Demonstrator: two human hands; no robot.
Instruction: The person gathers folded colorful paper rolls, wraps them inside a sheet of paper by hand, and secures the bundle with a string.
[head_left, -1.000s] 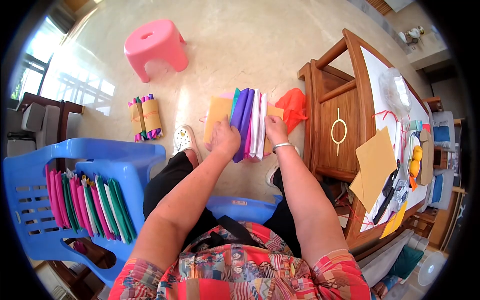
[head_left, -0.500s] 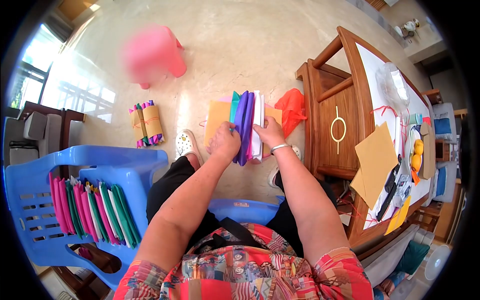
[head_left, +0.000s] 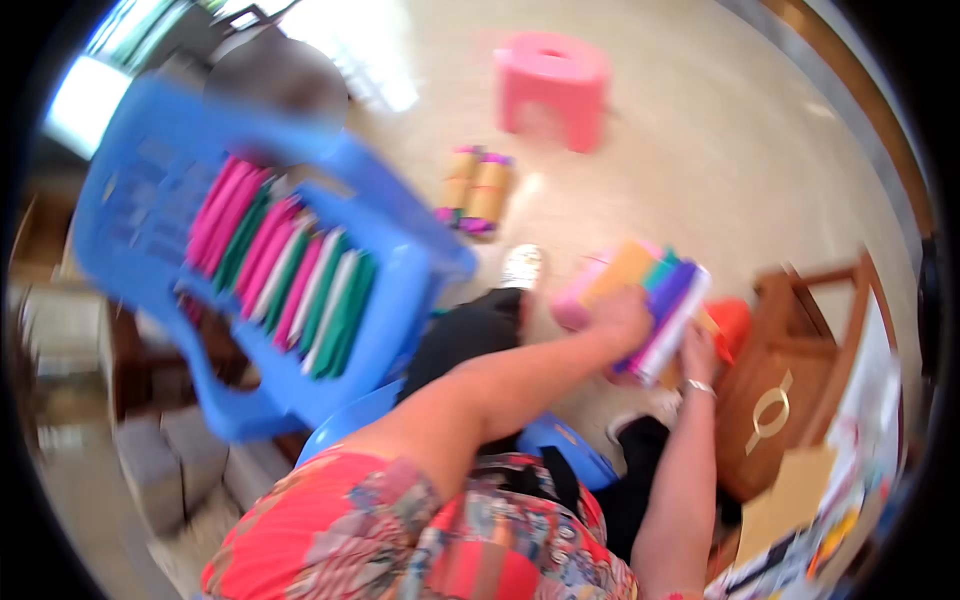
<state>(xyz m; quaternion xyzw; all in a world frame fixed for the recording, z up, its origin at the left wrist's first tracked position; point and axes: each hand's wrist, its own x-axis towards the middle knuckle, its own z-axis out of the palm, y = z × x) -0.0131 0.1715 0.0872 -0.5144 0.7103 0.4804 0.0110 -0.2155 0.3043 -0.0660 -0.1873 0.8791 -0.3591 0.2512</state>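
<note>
A stack of folded coloured sheets (head_left: pixel 672 300), teal, purple and white, stands on edge over a piece of brown card (head_left: pixel 622 268). Whether the sheets are cloth or plastic I cannot tell. My left hand (head_left: pixel 622 315) is closed against the near left side of the stack. On the opposite side, my right hand (head_left: pixel 698 352), with a bracelet at the wrist, grips the white end; its fingers are partly hidden and blurred. Under the card shows part of a pink stool (head_left: pixel 572 305).
To the left, a blue plastic chair (head_left: pixel 400 240) bears a row of pink, green and white folded sheets (head_left: pixel 280 275). Two brown-wrapped rolls (head_left: pixel 475 190) lie on the floor near another pink stool (head_left: pixel 553 80). Wooden furniture (head_left: pixel 765 400) and a red bag (head_left: pixel 730 325) are at right.
My view has swung left and tilted, so the stack and hands appear further right and the blue chair shows more fully. Both hands stay on the stack.
</note>
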